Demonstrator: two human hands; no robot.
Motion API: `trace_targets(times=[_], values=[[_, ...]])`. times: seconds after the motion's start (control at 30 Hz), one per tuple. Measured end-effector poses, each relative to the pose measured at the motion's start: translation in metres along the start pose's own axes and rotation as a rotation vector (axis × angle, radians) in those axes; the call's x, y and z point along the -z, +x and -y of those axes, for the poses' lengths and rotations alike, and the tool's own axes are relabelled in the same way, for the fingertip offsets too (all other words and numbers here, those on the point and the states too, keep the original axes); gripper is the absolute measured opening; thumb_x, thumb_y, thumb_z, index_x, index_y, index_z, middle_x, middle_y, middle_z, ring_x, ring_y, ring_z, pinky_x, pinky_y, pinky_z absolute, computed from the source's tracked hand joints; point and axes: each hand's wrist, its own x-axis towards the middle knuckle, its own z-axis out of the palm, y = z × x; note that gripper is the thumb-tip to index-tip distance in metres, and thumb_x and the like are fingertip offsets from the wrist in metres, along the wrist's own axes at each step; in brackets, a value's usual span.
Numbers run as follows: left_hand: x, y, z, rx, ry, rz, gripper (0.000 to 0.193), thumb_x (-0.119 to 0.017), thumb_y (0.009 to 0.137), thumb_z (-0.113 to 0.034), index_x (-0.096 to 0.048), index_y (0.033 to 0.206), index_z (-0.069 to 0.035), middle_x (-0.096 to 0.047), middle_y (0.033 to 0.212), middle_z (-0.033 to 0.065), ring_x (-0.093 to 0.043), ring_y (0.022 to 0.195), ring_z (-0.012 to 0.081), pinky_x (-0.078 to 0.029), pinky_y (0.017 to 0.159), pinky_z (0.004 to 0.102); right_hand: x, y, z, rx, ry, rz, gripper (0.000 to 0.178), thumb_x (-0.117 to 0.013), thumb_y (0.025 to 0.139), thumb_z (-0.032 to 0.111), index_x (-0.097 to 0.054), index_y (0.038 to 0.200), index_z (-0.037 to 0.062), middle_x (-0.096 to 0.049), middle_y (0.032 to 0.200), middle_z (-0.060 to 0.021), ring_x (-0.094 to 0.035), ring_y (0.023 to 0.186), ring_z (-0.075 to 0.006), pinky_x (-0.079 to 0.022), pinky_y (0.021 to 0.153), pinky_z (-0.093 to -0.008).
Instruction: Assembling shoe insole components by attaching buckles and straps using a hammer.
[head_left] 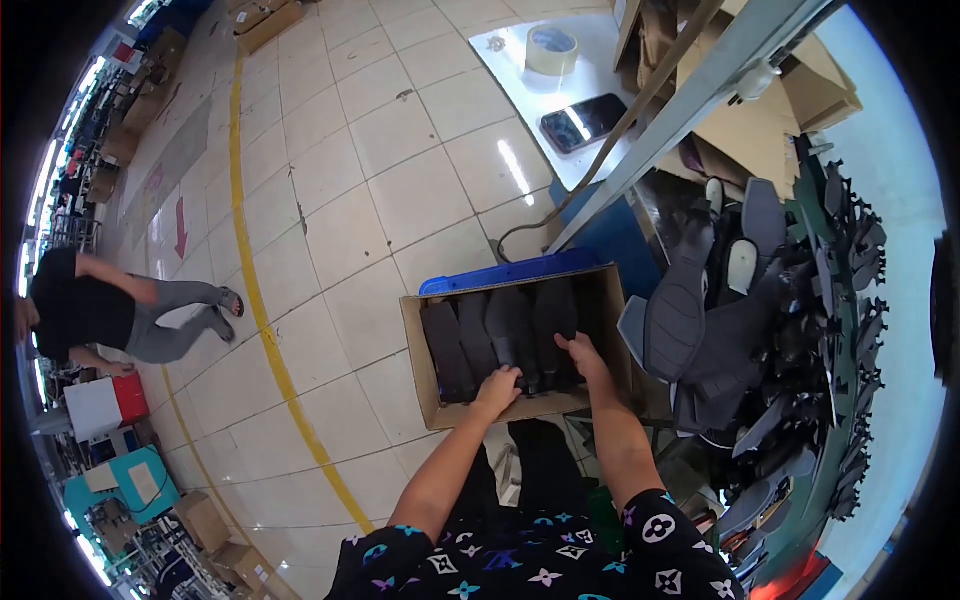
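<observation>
In front of me stands an open cardboard box (428, 385) holding several dark grey shoe soles (507, 325), packed side by side and lengthwise. My left hand (498, 388) is at the near side of the box, its fingers closed on the near end of a middle sole. Farther right, my right hand (580, 356) reaches over the near side and grips the edge of the rightmost sole (556, 315). The fingertips of both hands are partly hidden against the dark soles.
A blue crate (500, 277) shows behind the box. To the right, loose soles (675, 318) are heaped beside a green rack. A white table (505, 75) bears a phone (584, 122) and a tape roll (551, 50). At left, another person (130, 305) walks past a yellow floor line.
</observation>
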Motion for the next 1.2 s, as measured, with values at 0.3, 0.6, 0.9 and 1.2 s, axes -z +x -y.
trace_targets(times=[0.3,0.6,0.9,1.2], values=[[0.000,0.013,0.005,-0.135,0.188,0.206,0.031,-0.068,0.078,-0.001,-0.059,0.107,0.000,-0.060,0.106,0.0216,-0.063,0.101,0.0406,-0.053,0.086,0.0449,0.001,0.003,-0.010,-0.178,-0.049,-0.082,0.050,-0.075,0.089,0.025,-0.059,0.130,0.0004,-0.066,0.121,-0.0114,-0.059,0.111,-0.0254,-0.045,0.096,-0.0381],[-0.006,0.028,-0.002,-0.040,0.249,0.351,0.027,-0.056,0.083,-0.004,-0.062,0.109,-0.002,-0.067,0.108,0.0225,-0.066,0.097,0.0408,-0.053,0.086,0.0466,-0.002,0.021,-0.033,-0.080,0.015,-0.110,0.052,-0.077,0.087,0.023,-0.059,0.128,-0.0038,-0.066,0.119,-0.0164,-0.063,0.108,-0.0285,-0.048,0.095,-0.0382],[0.010,0.008,0.003,-0.054,0.348,0.362,0.048,-0.058,0.084,-0.009,-0.054,0.131,-0.002,-0.062,0.117,0.0240,-0.062,0.107,0.0405,-0.051,0.091,0.0464,-0.022,-0.007,-0.041,0.345,-0.311,-0.437,0.055,-0.080,0.081,0.026,-0.058,0.123,-0.0034,-0.066,0.117,-0.0219,-0.064,0.109,-0.0359,-0.050,0.093,-0.0423],[0.059,-0.024,0.001,-0.142,-0.078,0.291,0.046,-0.067,0.088,-0.021,-0.057,0.126,0.004,-0.067,0.114,0.0251,-0.065,0.106,0.0388,-0.052,0.092,0.0420,0.023,-0.323,0.037,0.464,-0.094,-0.329,0.033,-0.068,0.093,0.031,-0.069,0.105,0.0005,-0.073,0.093,-0.0099,-0.070,0.085,-0.0167,-0.054,0.076,-0.0308]])
